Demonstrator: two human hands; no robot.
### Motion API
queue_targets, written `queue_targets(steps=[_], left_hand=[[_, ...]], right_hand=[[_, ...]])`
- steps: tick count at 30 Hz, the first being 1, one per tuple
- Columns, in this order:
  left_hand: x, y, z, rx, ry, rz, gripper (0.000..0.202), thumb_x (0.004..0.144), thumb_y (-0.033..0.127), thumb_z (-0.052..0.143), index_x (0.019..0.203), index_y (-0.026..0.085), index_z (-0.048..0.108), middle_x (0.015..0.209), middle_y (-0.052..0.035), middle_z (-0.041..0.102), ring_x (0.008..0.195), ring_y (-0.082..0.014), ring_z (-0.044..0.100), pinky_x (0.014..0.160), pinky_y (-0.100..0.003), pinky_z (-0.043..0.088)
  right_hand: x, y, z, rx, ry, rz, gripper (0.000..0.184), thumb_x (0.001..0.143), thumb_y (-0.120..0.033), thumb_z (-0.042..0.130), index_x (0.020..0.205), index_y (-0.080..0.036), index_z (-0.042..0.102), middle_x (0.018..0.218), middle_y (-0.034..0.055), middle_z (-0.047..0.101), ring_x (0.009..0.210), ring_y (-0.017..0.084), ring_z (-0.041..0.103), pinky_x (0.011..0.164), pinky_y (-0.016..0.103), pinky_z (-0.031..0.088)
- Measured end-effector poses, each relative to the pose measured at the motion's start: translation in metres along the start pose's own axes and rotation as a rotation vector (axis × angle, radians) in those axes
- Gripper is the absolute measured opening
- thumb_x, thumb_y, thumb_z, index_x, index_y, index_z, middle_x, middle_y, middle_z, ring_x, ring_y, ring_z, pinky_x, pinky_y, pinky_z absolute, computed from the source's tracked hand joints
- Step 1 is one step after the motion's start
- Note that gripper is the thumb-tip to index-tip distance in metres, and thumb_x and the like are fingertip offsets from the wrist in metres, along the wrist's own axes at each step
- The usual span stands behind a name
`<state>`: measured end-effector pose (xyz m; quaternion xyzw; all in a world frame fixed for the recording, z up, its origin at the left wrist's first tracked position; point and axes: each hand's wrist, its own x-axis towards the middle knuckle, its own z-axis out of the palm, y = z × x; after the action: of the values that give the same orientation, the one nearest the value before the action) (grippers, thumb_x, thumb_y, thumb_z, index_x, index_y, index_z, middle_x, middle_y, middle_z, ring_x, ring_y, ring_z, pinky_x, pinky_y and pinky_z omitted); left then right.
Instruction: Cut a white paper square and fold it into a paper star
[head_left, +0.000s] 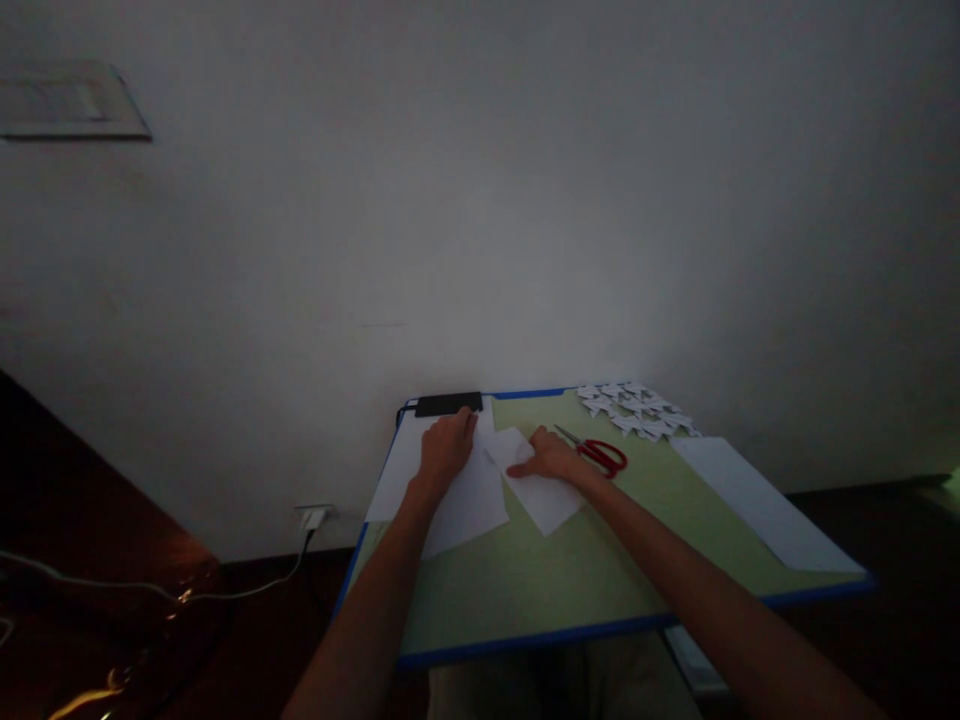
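Paper handling at the desk (517, 610): a small sheet (551, 508) lies under the right hand (541, 458), low in the middle of the frame.
From where I stand, the step in hand looks like positioning that sheet; any next move with it probably calls for a clean pinch at an edge and a steady pull, so it doesn't crease. The right hand is spread, thumb and forefinger apart on the sheet; the left hand (448, 442) is curled closed over the papers (466, 515) left of centre, and I can't tell whether it grips anything. Just right of the right hand are red-handled scissors (609, 458); cut-looking white pieces (651, 412) sit toward the desk's far right corner, and a white strip (765, 505) lies at lower right.
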<state>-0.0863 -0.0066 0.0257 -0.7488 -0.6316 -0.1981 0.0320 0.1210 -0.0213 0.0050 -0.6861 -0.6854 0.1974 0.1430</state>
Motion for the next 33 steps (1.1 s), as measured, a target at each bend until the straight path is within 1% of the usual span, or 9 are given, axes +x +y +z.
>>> queue_targets(steps=[3,6,11,16,19,23,28,30,33], left_hand=[[0.000,0.000,0.001,-0.036,0.016,-0.009,0.034,0.108,0.040,0.040,0.112,0.023,0.069,0.103,-0.0133,0.077,0.098,-0.0284,0.073,0.079,-0.033,0.046],[0.001,0.000,0.001,-0.086,0.042,-0.014,0.032,0.107,0.041,0.043,0.110,0.023,0.070,0.102,-0.0116,0.078,0.097,-0.0271,0.073,0.076,-0.032,0.045],[0.005,0.000,0.000,-0.185,0.081,-0.016,0.029,0.107,0.038,0.046,0.109,0.023,0.071,0.101,-0.0073,0.080,0.092,-0.0226,0.074,0.073,-0.028,0.044],[0.007,0.002,-0.002,-0.244,0.120,-0.017,0.028,0.107,0.035,0.048,0.109,0.021,0.072,0.101,-0.0085,0.080,0.090,-0.0212,0.074,0.075,-0.027,0.045],[0.008,0.004,-0.004,-0.257,0.133,-0.010,0.028,0.106,0.035,0.048,0.108,0.020,0.072,0.100,-0.0087,0.080,0.088,-0.0213,0.074,0.075,-0.028,0.045],[0.008,0.004,-0.006,-0.264,0.133,0.009,0.028,0.105,0.035,0.049,0.107,0.020,0.072,0.101,-0.0081,0.081,0.089,-0.0217,0.074,0.075,-0.028,0.046],[0.009,0.005,-0.005,-0.254,0.127,0.019,0.030,0.104,0.037,0.047,0.109,0.020,0.072,0.103,-0.0095,0.081,0.091,-0.0241,0.075,0.075,-0.029,0.046],[0.010,0.005,-0.005,-0.247,0.126,0.020,0.032,0.104,0.037,0.046,0.109,0.019,0.073,0.102,-0.0106,0.081,0.093,-0.0257,0.075,0.075,-0.030,0.046],[0.011,0.005,-0.005,-0.234,0.122,0.024,0.034,0.104,0.038,0.046,0.110,0.019,0.073,0.103,-0.0113,0.081,0.094,-0.0270,0.075,0.076,-0.030,0.046]], right_hand=[[-0.004,-0.003,-0.001,0.041,0.026,0.044,0.075,0.059,-0.051,0.093,0.117,-0.020,0.057,0.121,0.0166,0.071,0.117,0.036,0.067,0.084,0.037,0.051],[-0.010,-0.007,-0.003,0.118,0.051,0.031,0.072,0.063,-0.042,0.092,0.119,-0.021,0.052,0.113,0.0125,0.073,0.104,0.031,0.071,0.075,0.033,0.048],[-0.015,-0.002,-0.008,0.251,0.097,0.005,0.075,0.060,-0.027,0.093,0.121,-0.023,0.051,0.112,0.0097,0.073,0.105,0.031,0.069,0.076,0.032,0.046],[-0.027,0.015,-0.018,0.454,0.083,-0.053,0.082,0.064,-0.027,0.091,0.134,-0.023,0.050,0.117,0.0079,0.074,0.099,0.026,0.071,0.072,0.030,0.052],[-0.039,0.033,-0.033,0.558,0.060,-0.063,0.079,0.068,-0.031,0.090,0.137,-0.022,0.052,0.116,0.0078,0.076,0.095,0.024,0.074,0.072,0.030,0.056],[-0.054,0.079,-0.069,0.590,0.102,0.012,0.080,0.073,-0.035,0.086,0.144,-0.020,0.051,0.117,0.0113,0.078,0.086,0.025,0.076,0.068,0.032,0.058],[-0.078,0.172,-0.125,0.484,0.246,0.181,0.081,0.072,-0.038,0.084,0.145,-0.017,0.055,0.125,0.0190,0.075,0.094,0.031,0.075,0.074,0.037,0.059],[-0.091,0.209,-0.140,0.440,0.262,0.232,0.076,0.071,-0.037,0.083,0.140,-0.016,0.061,0.119,0.0186,0.077,0.090,0.032,0.075,0.073,0.039,0.059],[-0.105,0.252,-0.148,0.342,0.318,0.297,0.069,0.069,-0.038,0.083,0.131,-0.013,0.068,0.111,0.0200,0.078,0.088,0.034,0.075,0.072,0.040,0.059]])
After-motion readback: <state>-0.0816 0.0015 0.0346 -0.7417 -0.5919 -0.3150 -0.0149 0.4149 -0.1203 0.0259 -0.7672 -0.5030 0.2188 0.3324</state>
